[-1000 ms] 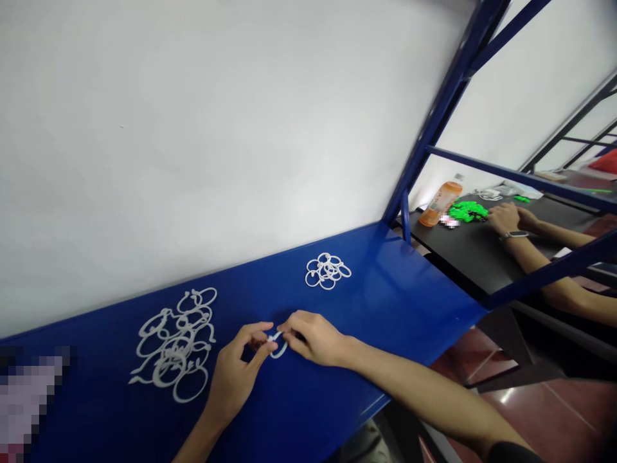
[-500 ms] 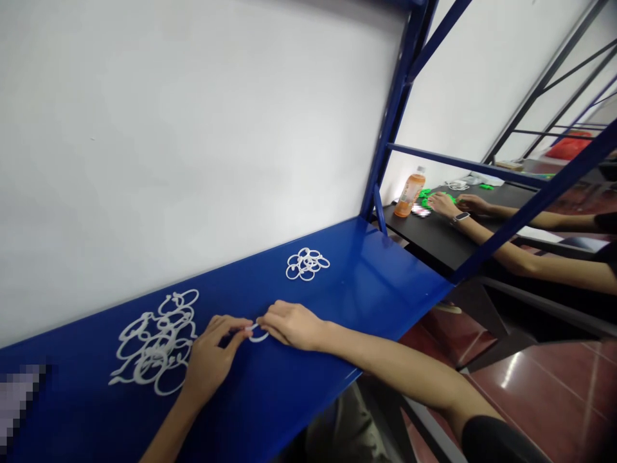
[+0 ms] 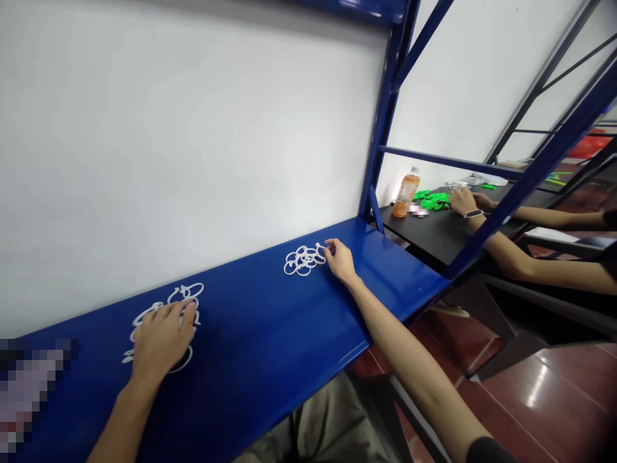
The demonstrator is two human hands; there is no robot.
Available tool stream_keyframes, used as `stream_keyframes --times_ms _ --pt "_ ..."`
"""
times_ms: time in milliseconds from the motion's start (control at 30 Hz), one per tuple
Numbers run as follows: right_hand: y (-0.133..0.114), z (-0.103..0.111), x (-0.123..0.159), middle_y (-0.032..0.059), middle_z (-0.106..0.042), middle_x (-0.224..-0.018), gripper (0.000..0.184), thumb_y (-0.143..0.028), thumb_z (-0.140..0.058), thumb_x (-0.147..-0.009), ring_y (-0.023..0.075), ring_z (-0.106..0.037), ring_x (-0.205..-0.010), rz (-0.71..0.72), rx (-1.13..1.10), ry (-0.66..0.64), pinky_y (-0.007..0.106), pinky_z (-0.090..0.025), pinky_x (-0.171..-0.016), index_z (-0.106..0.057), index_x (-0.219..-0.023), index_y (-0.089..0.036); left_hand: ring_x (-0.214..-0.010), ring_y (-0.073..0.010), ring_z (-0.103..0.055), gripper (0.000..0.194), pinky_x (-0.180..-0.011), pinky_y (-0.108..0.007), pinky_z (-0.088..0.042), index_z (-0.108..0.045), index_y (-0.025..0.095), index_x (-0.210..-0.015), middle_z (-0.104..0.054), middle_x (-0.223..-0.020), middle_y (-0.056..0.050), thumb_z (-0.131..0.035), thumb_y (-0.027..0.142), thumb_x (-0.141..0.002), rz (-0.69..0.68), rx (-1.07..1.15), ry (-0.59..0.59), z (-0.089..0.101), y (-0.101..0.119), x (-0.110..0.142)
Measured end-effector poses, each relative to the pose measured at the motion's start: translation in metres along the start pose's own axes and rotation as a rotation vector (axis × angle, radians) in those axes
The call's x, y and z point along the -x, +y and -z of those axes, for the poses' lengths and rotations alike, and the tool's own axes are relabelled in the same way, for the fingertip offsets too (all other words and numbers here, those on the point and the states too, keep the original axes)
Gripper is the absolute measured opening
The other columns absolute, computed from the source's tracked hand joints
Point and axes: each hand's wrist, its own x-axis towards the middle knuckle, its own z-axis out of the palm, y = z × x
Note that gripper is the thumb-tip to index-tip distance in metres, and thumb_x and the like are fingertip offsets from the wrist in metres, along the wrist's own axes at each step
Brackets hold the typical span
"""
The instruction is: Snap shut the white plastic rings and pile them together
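My left hand lies palm down over a loose pile of white open rings at the left of the blue shelf; its fingers hide much of that pile. Stretched out to the right, my right hand has its fingertips at the edge of a smaller cluster of white closed rings. Whether its fingers still pinch a ring I cannot tell. Between the two piles the shelf is bare blue metal.
A white wall rises behind the shelf, and a blue upright post bounds it on the right. Beyond stands a black table with an orange bottle, green parts and another person's hands. Red floor lies below right.
Both hands held one white ring together at mid-shelf. They have parted: the right hand reached to the small cluster, the left moved back onto the large pile.
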Motion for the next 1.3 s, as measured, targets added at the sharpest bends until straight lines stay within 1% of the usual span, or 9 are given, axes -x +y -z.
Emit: stream_keyframes --times_ms 133,233,300,533,700,900,1033,1167,1300 --pt "0.005 -0.006 0.002 0.0043 -0.07 -0.094 0.014 -0.019 -0.055 -0.091 0.0154 -0.063 -0.082 -0.055 0.021 -0.035 0.025 -0.048 -0.079 -0.067 -0.098 -0.017 -0.127 -0.0401 -0.047 0.043 -0.102 -0.056 -0.038 -0.062 0.018 -0.129 -0.06 -0.136 -0.015 -0.039 0.03 -0.094 0.062 -0.077 0.03 0.004 -0.014 -0.004" --pt "0.005 -0.007 0.003 0.0041 -0.071 -0.093 0.011 -0.018 -0.057 -0.09 0.015 -0.062 -0.083 -0.06 0.032 -0.046 0.024 -0.046 -0.078 -0.067 -0.094 -0.017 -0.125 -0.0393 -0.05 0.039 -0.102 -0.056 -0.039 -0.066 0.024 -0.124 -0.065 -0.131 -0.01 -0.047 0.027 -0.09 0.07 -0.1 0.019 0.007 -0.02 -0.005" --pt "0.004 -0.007 0.002 0.0045 -0.071 -0.091 0.01 -0.017 -0.057 -0.089 0.015 -0.062 -0.082 -0.057 0.035 -0.049 0.024 -0.045 -0.076 -0.066 -0.093 -0.017 -0.125 -0.0389 -0.051 0.036 -0.102 -0.056 -0.039 -0.068 0.026 -0.121 -0.066 -0.13 -0.008 -0.048 0.029 -0.091 0.069 -0.091 0.0 0.008 -0.023 -0.006" --pt "-0.006 -0.005 0.006 0.0025 -0.069 -0.086 0.007 -0.018 -0.058 -0.087 0.0152 -0.06 -0.082 0.025 0.046 -0.092 0.025 -0.043 -0.076 -0.064 -0.088 -0.018 -0.126 -0.04 -0.051 0.036 -0.101 -0.059 -0.039 -0.069 0.027 -0.12 -0.066 -0.131 -0.009 -0.048 0.036 -0.092 0.079 -0.049 -0.009 0.004 -0.029 -0.009" --pt "-0.015 0.001 0.01 0.002 -0.069 -0.089 0.005 -0.016 -0.058 -0.086 0.0138 -0.06 -0.08 0.071 0.064 -0.114 0.024 -0.043 -0.076 -0.062 -0.085 -0.018 -0.123 -0.0432 -0.052 0.04 -0.096 -0.062 -0.042 -0.069 0.026 -0.121 -0.063 -0.131 -0.015 -0.048 0.044 -0.093 0.047 -0.062 0.042 0.0 -0.034 -0.008" --pt "-0.025 0.004 0.018 0.0045 -0.069 -0.082 0.005 -0.015 -0.06 -0.083 0.0156 -0.062 -0.075 0.021 0.138 -0.156 0.024 -0.042 -0.069 -0.06 -0.078 -0.018 -0.115 -0.0433 -0.055 0.042 -0.09 -0.062 -0.045 -0.071 0.026 -0.116 -0.062 -0.125 -0.017 -0.046 0.049 -0.092 0.07 -0.07 0.104 -0.002 -0.029 -0.006" --pt "-0.034 0.001 0.025 0.008 -0.07 -0.084 0.004 -0.017 -0.061 -0.083 0.0191 -0.064 -0.076 -0.031 0.225 -0.193 0.027 -0.042 -0.068 -0.06 -0.079 -0.017 -0.116 -0.0429 -0.053 0.041 -0.093 -0.061 -0.044 -0.071 0.025 -0.115 -0.061 -0.125 -0.017 -0.048 0.049 -0.091 0.074 -0.084 0.084 0.002 -0.023 -0.005" --pt "-0.04 -0.001 0.03 0.0127 -0.071 -0.089 0.004 -0.018 -0.059 -0.085 0.0237 -0.068 -0.08 -0.107 0.315 -0.213 0.029 -0.044 -0.07 -0.062 -0.086 -0.015 -0.122 -0.0419 -0.051 0.042 -0.098 -0.061 -0.04 -0.067 0.024 -0.123 -0.06 -0.128 -0.016 -0.048 0.044 -0.091 0.1 -0.112 0.031 0.004 -0.022 -0.005" --pt "-0.041 -0.003 0.031 0.0164 -0.072 -0.092 0.009 -0.016 -0.056 -0.087 0.0271 -0.069 -0.082 -0.156 0.37 -0.219 0.032 -0.046 -0.072 -0.063 -0.093 -0.014 -0.121 -0.0437 -0.052 0.048 -0.094 -0.063 -0.042 -0.058 0.023 -0.132 -0.059 -0.131 -0.018 -0.049 0.043 -0.09 0.07 -0.127 0.075 -0.001 -0.028 -0.006"
